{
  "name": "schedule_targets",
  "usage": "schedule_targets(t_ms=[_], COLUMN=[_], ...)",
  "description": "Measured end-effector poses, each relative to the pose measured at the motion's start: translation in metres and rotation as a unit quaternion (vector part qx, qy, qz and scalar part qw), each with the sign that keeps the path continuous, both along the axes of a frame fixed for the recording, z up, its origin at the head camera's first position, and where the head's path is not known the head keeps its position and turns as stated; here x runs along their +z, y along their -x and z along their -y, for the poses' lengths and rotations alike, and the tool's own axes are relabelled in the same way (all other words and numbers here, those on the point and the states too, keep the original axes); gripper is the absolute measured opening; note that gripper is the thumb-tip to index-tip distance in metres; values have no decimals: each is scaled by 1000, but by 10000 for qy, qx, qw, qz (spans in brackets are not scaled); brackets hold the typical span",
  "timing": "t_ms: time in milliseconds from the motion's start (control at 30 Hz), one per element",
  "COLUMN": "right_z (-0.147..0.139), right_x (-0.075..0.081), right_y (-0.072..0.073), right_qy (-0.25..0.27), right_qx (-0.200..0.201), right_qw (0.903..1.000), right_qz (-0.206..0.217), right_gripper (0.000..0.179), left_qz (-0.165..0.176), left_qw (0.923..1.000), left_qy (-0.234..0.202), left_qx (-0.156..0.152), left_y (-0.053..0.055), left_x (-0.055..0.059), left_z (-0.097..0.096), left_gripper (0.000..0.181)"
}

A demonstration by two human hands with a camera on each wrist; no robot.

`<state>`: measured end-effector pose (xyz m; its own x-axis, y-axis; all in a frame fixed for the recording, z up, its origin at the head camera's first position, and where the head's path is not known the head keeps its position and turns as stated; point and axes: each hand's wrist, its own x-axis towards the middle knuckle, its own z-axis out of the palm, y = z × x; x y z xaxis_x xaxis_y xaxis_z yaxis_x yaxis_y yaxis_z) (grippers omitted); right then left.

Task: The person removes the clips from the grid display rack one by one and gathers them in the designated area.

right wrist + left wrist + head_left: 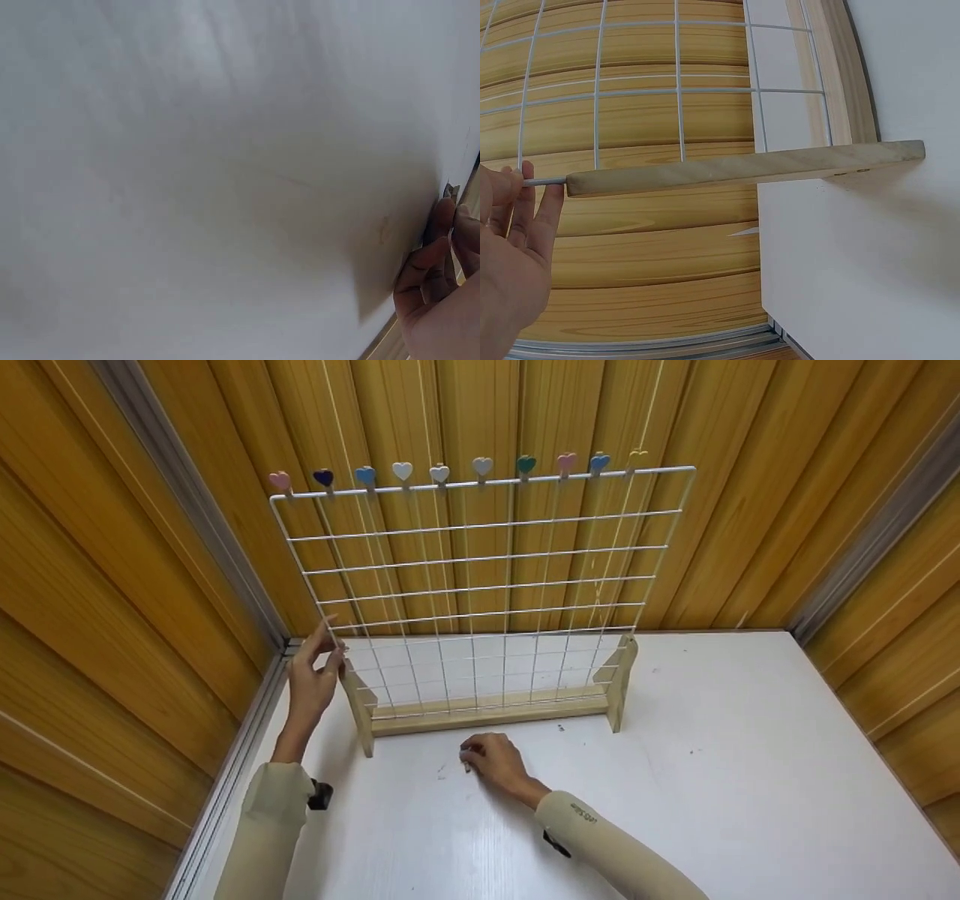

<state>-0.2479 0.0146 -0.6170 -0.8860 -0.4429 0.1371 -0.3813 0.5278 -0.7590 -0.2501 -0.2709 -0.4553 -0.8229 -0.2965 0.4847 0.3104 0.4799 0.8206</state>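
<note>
the white wire grid [510, 523] sits at twelve o'clock from the right hand [496, 759] and at about two o'clock from the left hand [313, 675]. its long side runs from nine o'clock to three o'clock, with the three o'clock end a bit higher in the head view. the left hand is nearer: its thumb and fingers pinch the wire at the grid's nine o'clock edge, just above the wooden stand [487, 715]. the right hand is apart from the grid and the stand, low by the white table [735, 750]. its fingertips pinch one small thing [466, 767] (it could be a clip, but the fingers hide most of it, so i cannot tell its color or shape).

now the counting. there are two hands, one grid and one stand, and the stand has two side legs. ten heart clips sit along the top wire, far above the small thing, from eleven o'clock round to one o'clock. two are pink [279, 480], one is dark blue [323, 477], two are light blue [365, 475], three look white [403, 471], one is green [526, 463] and one is yellow [638, 454]. the yellow one is last, nearest the grid's three o'clock end, with bare wire past it.
</note>
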Motion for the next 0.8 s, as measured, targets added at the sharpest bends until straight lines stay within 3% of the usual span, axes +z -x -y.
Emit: schedule_targets(t_ms=[167, 300, 467, 667, 800], right_z=[2, -2, -14, -37, -56], right_x=[0, 3, 13, 51, 90], right_y=[0, 4, 11, 22, 32], right_qy=[-136, -114, 164, 460, 449], right_qx=[5, 65, 205, 419, 430], right_qw=[9999, 9999, 9994, 9980, 9973], right_qz=[-30, 52, 218, -68, -392], right_gripper=[14, 16, 20, 17, 18], left_qz=[-362, -690, -614, -514, -506], left_qw=[9991, 9966, 9975, 9983, 9983], left_qy=[224, 433, 322, 245, 264], left_qx=[-71, -135, -122, -132, -94], left_y=[-11, -11, -9, -8, 3], left_x=[10, 11, 12, 15, 3], left_z=[-5, -6, -7, -9, 0], left_gripper=[47, 46, 47, 48, 48])
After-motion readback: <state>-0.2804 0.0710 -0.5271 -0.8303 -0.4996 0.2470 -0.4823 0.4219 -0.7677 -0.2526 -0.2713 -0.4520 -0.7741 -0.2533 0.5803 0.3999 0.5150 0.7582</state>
